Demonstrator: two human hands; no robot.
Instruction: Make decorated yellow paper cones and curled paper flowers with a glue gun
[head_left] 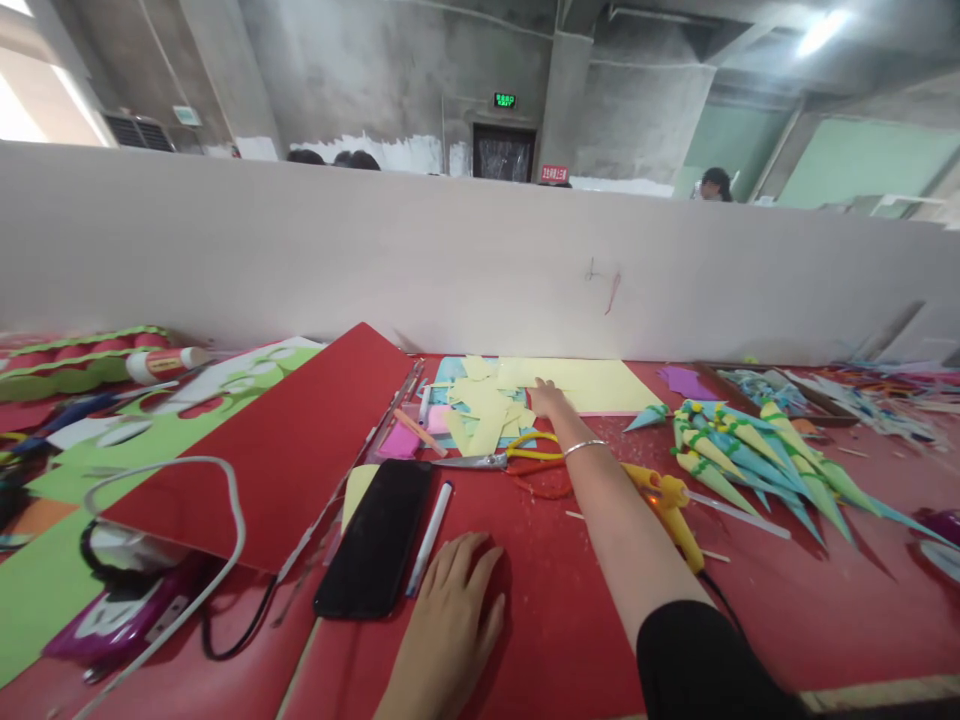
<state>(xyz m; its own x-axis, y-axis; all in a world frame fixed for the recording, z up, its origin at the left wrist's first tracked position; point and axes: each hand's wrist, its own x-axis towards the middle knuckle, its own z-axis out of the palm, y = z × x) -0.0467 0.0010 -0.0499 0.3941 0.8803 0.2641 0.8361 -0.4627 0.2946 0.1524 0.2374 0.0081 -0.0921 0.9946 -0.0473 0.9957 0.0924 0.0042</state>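
My left hand (459, 610) rests on the red table with its fingers slightly spread, holding nothing, beside a white pen (430, 540) and a black phone (375, 540). Reaching forward, my right hand (549, 398) touches a pale yellow sheet (592, 385) near the white partition; whether its fingers grip the paper is too small to tell. Yellow paper scraps (480, 405) lie just left of it. Yellow-handled scissors (517, 456) are below the scraps. Under my right forearm, a yellow glue gun (671, 505) is partly hidden.
A large red sheet (285, 450) and green sheets (45, 590) cover the left side, with a purple power strip (127, 610). Several yellow and blue paper cones (750, 450) lie at the right. A white partition (480, 260) spans the back, with people's heads beyond.
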